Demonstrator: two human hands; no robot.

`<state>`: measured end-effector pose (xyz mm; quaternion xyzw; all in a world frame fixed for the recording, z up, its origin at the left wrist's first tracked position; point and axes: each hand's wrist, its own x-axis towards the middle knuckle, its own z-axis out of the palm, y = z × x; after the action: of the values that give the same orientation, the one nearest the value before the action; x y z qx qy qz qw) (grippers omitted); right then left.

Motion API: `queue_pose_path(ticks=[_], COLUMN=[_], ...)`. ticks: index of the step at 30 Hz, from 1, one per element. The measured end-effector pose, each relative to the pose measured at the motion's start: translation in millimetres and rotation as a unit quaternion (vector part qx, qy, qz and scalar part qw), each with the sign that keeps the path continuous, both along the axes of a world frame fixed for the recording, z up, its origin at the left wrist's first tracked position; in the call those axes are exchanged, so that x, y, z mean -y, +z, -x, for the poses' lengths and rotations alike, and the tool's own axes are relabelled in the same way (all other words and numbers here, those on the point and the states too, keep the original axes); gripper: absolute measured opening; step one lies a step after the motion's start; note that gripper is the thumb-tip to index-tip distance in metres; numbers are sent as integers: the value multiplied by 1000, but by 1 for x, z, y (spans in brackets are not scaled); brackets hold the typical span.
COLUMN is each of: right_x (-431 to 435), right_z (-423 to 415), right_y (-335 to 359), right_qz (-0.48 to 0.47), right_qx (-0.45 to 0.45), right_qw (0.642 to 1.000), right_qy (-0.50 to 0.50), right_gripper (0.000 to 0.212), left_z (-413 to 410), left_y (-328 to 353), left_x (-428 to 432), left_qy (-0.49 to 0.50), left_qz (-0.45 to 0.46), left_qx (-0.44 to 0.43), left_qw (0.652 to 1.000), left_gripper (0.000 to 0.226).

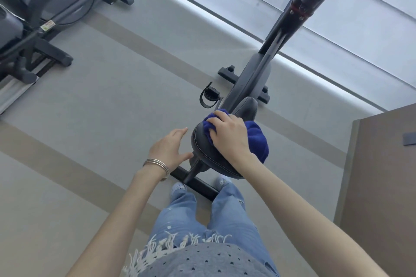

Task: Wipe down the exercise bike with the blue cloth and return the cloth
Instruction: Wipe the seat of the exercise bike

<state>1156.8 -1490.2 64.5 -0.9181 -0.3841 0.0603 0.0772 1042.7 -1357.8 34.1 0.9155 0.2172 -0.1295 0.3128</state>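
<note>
The black exercise bike stands in front of me, its frame running up to the top right. Its black saddle is closest to me. A bunched blue cloth lies on the saddle under my right hand, whose fingers curl over the cloth and press it onto the seat. To the left of the saddle my left hand hovers with straight fingers, a bangle on its wrist; its fingertips are close to the saddle's edge and it holds nothing.
Another exercise machine stands at the upper left on the grey floor. A brown cabinet or counter fills the right edge. A bright window ledge runs behind the bike. My legs and shoes are by the bike's rear base bar.
</note>
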Motion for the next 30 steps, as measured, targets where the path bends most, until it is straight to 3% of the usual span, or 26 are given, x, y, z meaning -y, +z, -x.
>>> queue_pose_path(ticks=[6, 12, 16, 21, 25, 30], right_x=[49, -14, -17, 58, 112, 110], right_z=[12, -23, -10, 29, 24, 16], right_y=[15, 6, -3, -3, -4, 0], right_qz=[-55, -15, 12, -79, -122, -157], right_qx=[-31, -80, -46, -2, 16, -45], right_qw=[975, 995, 988, 972, 982, 984], right_qy=[215, 62, 145, 222, 143, -76], right_gripper=[21, 28, 27, 22, 20, 19], left_z=[4, 19, 22, 10, -7, -34], left_y=[5, 7, 7, 3, 3, 5], left_x=[-3, -5, -2, -4, -1, 13], left_qy=[8, 26, 17, -71, -126, -215], left_qz=[-13, -3, -22, -78, -92, -170], left_qx=[10, 13, 15, 14, 31, 25], left_qw=[1000, 1000, 1000, 994, 987, 961], left_gripper=[70, 70, 69, 82, 97, 118])
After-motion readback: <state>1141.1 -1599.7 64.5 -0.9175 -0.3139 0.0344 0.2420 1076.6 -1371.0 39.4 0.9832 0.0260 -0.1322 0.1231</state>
